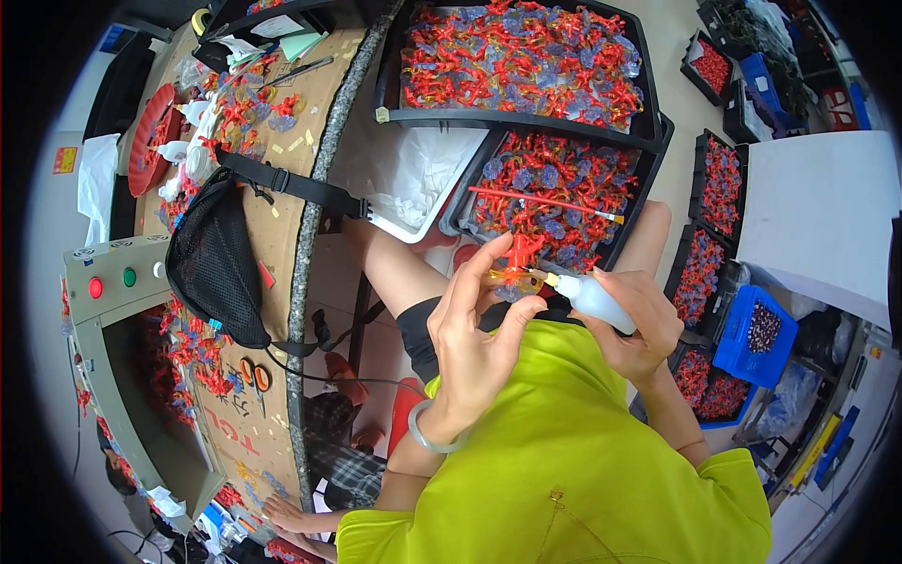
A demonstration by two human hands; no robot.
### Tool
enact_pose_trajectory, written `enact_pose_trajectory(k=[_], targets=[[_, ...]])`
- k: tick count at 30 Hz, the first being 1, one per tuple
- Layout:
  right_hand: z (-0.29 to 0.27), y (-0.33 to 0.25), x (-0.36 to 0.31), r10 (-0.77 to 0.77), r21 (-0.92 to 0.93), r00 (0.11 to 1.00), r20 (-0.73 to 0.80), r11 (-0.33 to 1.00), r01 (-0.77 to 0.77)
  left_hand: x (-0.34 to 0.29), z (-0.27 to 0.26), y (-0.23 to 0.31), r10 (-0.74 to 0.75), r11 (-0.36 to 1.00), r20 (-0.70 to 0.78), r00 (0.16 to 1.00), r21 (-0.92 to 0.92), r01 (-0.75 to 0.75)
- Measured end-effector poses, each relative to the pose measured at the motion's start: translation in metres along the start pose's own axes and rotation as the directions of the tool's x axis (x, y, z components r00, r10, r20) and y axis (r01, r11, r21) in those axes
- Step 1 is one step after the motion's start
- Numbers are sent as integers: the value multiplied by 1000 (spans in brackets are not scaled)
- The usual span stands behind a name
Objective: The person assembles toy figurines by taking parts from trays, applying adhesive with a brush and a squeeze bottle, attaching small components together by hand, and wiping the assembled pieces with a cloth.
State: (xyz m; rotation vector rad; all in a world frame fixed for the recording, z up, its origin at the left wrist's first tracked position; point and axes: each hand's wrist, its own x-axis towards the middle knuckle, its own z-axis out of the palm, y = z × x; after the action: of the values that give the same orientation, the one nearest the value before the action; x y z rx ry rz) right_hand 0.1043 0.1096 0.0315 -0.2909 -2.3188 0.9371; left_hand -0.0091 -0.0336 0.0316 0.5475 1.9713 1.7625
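Between the fingertips of my left hand is a small red plastic figurine with a clear yellow and purple base. My right hand grips a white squeeze bottle, tilted so its thin nozzle points at the figurine's lower part. Whether the nozzle touches it I cannot tell. Just beyond my hands, a black crate of similar red and purple figurines rests by my legs. A thin red brush lies across them.
Another black crate of figurines sits farther off. Left is a workbench with a black mesh bag, orange-handled scissors and a grey machine. A co-worker's hand rests at its near end. Crates and a blue bin stand right.
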Motion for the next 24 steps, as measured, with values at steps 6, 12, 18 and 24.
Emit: enact_pose_trajectory(k=[6, 12, 18, 24], targets=[[1, 0, 0, -4, 8, 1000, -5, 1000, 4, 0, 0, -1, 2, 1000, 0, 1000, -10, -2], [0, 0, 1, 0, 1, 1000, 2, 1000, 0, 0, 0, -1, -2, 1000, 3, 1000, -17, 2], [-2, -3, -1, 45, 14, 999, -18, 999, -45, 3, -1, -1, -28, 982, 8, 1000, -189, 29], [-2, -3, 1, 21, 3, 1000, -23, 1000, -21, 3, -2, 1, -76, 933, 45, 996, -349, 87]])
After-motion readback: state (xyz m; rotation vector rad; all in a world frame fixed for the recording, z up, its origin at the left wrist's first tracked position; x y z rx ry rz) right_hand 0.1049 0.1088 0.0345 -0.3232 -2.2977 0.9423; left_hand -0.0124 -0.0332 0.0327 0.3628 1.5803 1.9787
